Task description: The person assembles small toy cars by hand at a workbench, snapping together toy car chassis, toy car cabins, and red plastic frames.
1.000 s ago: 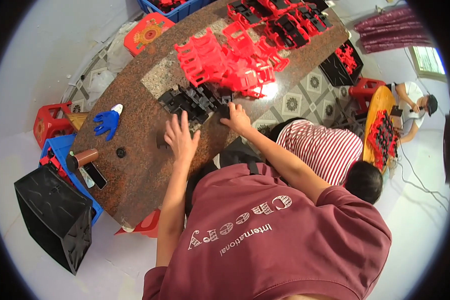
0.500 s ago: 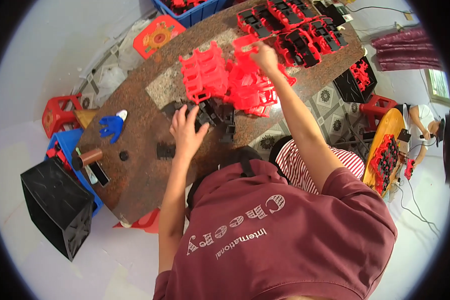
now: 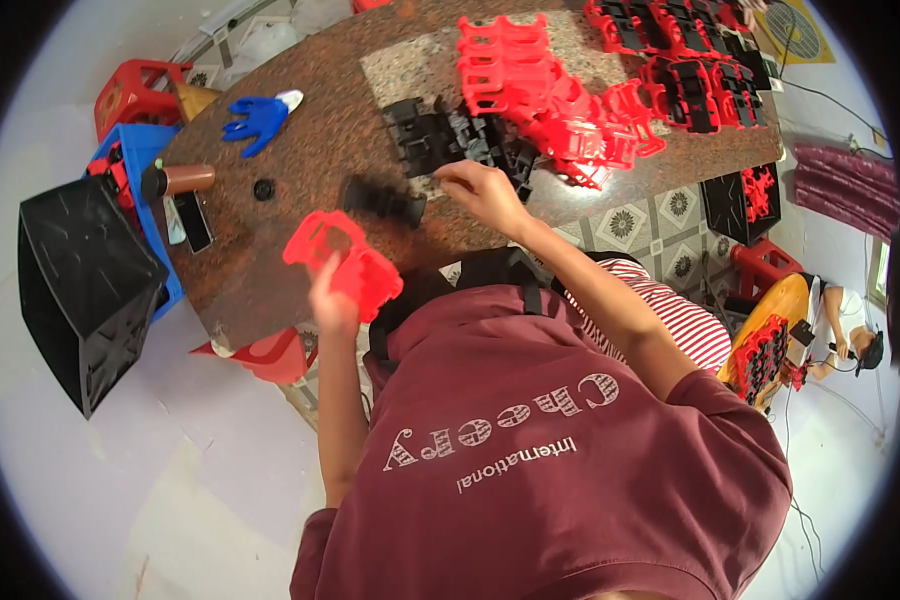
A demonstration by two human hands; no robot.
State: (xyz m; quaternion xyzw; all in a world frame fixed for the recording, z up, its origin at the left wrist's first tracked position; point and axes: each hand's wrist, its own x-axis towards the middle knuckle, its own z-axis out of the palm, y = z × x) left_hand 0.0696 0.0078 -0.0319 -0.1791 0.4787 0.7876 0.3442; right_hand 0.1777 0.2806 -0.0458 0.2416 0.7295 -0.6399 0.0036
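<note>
Speckled brown stone tabletop (image 3: pixel 330 120), with a paler grey panel toward its far side, seen from above in a white-walled room with patterned floor tiles (image 3: pixel 625 220). The left hand (image 3: pixel 332 300), slightly blurred, is clamped on a red plastic frame (image 3: pixel 375 278) near the table's near edge. The right hand (image 3: pixel 485 200), its fingers bent, lies just beside a blurred black part (image 3: pixel 385 200); whether the fingertips close on anything cannot be told. Farther off, black parts (image 3: pixel 418 138) lie left of a heap of red frames (image 3: pixel 575 115); red-and-black units (image 3: pixel 685 92) stand at far right. At left are a blue glove (image 3: pixel 257 125), a round black cap (image 3: pixel 263 189), a brown bottle (image 3: pixel 188 179) and a phone (image 3: pixel 196 225). Writing is legible on the maroon shirt (image 3: pixel 610 500): pale lettering (image 3: pixel 510 425) in two lines, one large and patterned, one small and plain, both upside down.
</note>
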